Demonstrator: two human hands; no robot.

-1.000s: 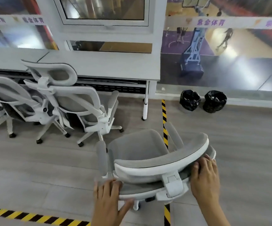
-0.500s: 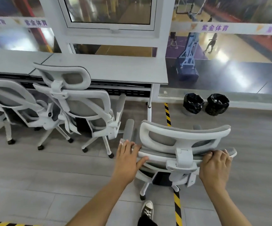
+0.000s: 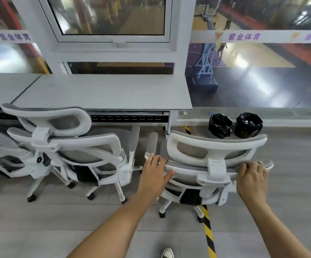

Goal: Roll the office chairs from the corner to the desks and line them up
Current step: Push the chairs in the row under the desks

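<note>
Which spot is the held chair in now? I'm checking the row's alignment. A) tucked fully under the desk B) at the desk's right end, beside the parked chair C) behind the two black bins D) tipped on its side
B: the held chair, gripped by the left hand and right hand, stands upright by the desk at its right end, next to the parked chair.

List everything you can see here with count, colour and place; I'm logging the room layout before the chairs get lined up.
Held chair: one, white and grey, at the desk's right end.
Parked chairs: at least two, white and grey, left, backs toward the camera.
Desks: two, grey tops, under the window.
Bins: two, black liners, right of the desk.
Hazard tape: yellow-black, on the floor under the held chair.
Shoe: one, dark and white, bottom edge.
Left hand: on the backrest's left end.
Right hand: on its right end.
</note>
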